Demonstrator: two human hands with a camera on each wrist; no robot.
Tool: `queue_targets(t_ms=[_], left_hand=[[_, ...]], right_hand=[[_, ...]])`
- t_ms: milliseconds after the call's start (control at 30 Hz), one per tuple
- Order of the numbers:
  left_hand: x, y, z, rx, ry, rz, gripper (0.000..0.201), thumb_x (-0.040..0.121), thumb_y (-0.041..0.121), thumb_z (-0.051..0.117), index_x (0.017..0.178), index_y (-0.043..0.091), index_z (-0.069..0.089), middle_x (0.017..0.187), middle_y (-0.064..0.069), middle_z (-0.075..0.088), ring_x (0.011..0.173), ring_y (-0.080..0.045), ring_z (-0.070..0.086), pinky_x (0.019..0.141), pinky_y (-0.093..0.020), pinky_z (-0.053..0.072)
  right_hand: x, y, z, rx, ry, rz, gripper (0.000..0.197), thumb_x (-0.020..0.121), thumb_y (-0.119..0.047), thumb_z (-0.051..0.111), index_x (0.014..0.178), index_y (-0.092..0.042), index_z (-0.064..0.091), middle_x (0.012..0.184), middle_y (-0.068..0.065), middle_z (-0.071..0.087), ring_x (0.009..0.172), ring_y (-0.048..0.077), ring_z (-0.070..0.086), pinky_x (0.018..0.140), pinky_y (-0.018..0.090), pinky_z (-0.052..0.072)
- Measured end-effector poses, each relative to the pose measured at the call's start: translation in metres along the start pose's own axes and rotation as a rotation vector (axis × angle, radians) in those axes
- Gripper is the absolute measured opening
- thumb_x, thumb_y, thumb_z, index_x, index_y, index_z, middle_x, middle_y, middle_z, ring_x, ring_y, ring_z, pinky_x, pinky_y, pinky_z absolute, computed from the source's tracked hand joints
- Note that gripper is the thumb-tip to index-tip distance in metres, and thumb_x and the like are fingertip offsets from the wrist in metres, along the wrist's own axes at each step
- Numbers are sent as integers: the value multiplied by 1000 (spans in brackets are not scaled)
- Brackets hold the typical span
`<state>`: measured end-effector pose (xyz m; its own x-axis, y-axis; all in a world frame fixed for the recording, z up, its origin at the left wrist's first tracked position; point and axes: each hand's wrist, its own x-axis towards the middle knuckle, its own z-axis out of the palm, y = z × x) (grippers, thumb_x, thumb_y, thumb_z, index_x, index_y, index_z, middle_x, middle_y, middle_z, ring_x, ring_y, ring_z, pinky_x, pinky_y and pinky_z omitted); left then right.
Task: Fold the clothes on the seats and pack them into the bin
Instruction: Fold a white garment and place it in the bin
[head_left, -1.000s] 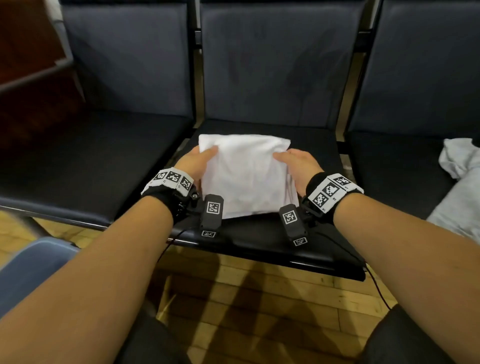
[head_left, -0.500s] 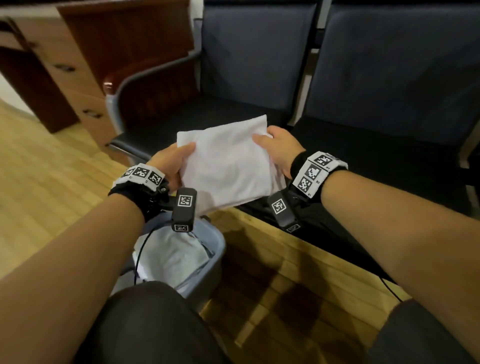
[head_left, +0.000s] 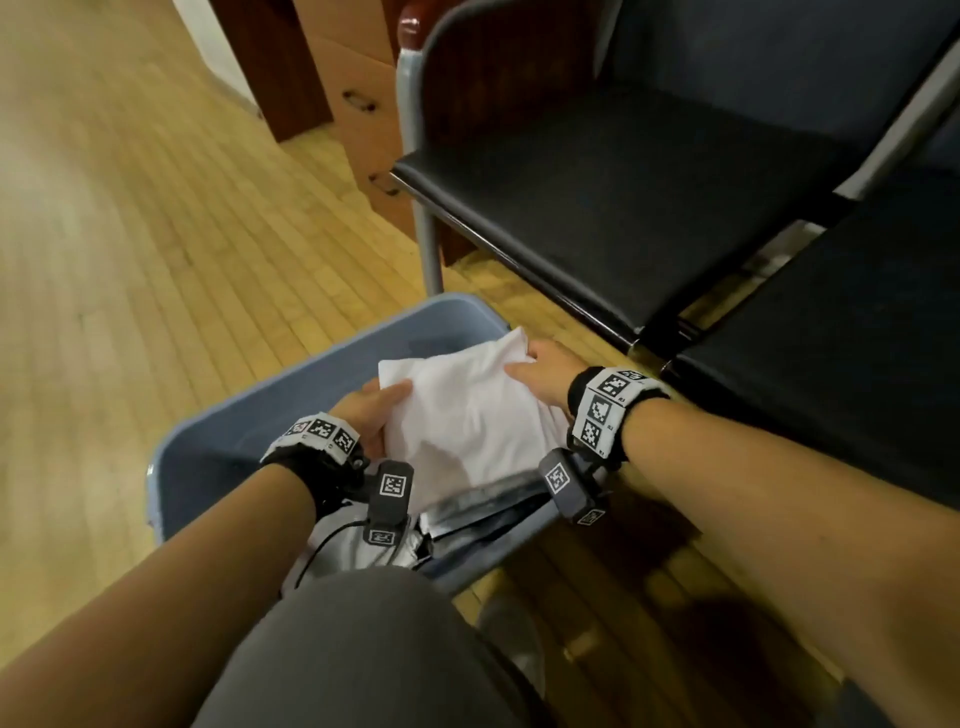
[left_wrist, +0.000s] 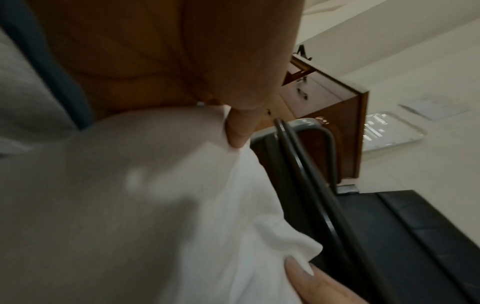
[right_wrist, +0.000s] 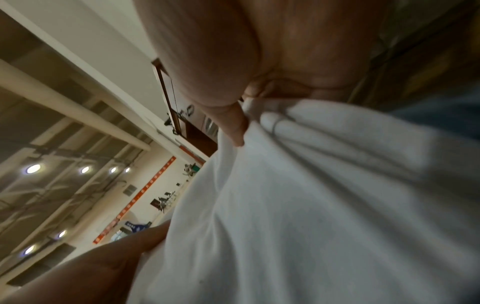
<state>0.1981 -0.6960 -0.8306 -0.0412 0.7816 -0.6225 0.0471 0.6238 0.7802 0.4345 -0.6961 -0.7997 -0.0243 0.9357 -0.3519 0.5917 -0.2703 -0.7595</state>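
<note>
A folded white garment (head_left: 467, 415) is held flat over the open blue bin (head_left: 218, 431), which stands on the wooden floor (head_left: 156, 234) beside the dark seats (head_left: 623, 192). The left hand (head_left: 371, 410) grasps the garment's left edge, thumb on top and the other digits beneath — the left wrist view shows the thumb (left_wrist: 240, 127) pressing into the white cloth. The right hand (head_left: 543, 371) grasps the right edge near the far corner in the same way; the right wrist view shows its thumb (right_wrist: 233, 125) dug into bunched folds of the fabric. Inside the bin, under the held piece, lie other clothes: a grey garment (head_left: 358, 545) at the near end and a darker striped layer (head_left: 488, 499) just below the white one. The seats themselves carry nothing in this view. A brown wooden cabinet (head_left: 363, 104) with drawer handles stands behind the nearest seat's armrest. The person's grey-clad knee (head_left: 363, 649) sits against the bin's near rim.
</note>
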Motion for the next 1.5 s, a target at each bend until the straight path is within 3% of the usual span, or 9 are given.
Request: queue_targets(t_ms=[167,367,500,633,867,967,1100,1300,1500], left_hand=[[27,-40,-6,-18,16,-89,31,99,22,50,131,20,48,115,-13,61,84,-29,62,66,-44,55],[55,-56,-2,-13,75,-104,31,98,24,53,128,18,51,109,-14,61,78,-28,61,71,-49,54],[63,-51,-5,-25,98,-99,23,97,24,53,119,17,55,94,-10,62,73,-26,61,67,-45,54],[69,-48,-8,23,92,-99,30,94,28,56,118,11,56,97,-15,64,82,-33,63,84,-62,51],[64,-62,-29,-12,60,-182,34,98,43,47,107,12,57,99,-15,66,85,-31,63,76,-41,53],[72,-88,-67,415,160,-226,25,97,31,51,100,8,59,113,-24,65,102,-38,63,85,-39,52],[78,-114,-91,972,331,-318,59,83,38,67,129,5,53,129,-17,57,117,-32,56,97,-37,48],[83,-112,-101,886,620,-468,90,71,46,76,136,9,27,141,-20,25,131,-39,31,109,-45,28],[72,-117,-104,1527,476,32,50,85,23,61,130,16,39,132,-17,34,120,-39,38,98,-46,38]], right_hand=[[38,17,35,-278,-82,119,44,94,-35,55,130,-8,54,132,15,58,119,34,55,101,40,45],[62,14,54,-418,-106,132,40,103,-20,44,137,1,46,141,21,49,129,36,48,103,37,42],[64,1,50,-548,-156,93,27,98,-13,46,121,-4,54,133,21,54,121,35,54,83,31,41],[56,-18,56,-670,-12,-141,46,89,-23,55,132,-11,43,134,18,42,122,38,47,97,42,43],[76,0,105,-831,-531,-166,112,75,-65,69,156,-31,-1,163,11,5,148,33,14,118,47,22],[90,11,117,-860,-525,-125,121,71,-69,70,153,-36,-12,163,13,-8,148,40,10,118,53,20],[103,20,127,-823,-536,-116,120,72,-68,69,152,-37,-16,163,11,-6,147,40,16,116,53,24],[114,28,134,-772,-552,-105,121,73,-66,69,153,-34,-16,163,9,-8,147,36,18,117,51,24],[115,29,133,-747,-562,-95,117,76,-63,69,153,-35,-16,163,7,-8,148,33,16,118,49,21]])
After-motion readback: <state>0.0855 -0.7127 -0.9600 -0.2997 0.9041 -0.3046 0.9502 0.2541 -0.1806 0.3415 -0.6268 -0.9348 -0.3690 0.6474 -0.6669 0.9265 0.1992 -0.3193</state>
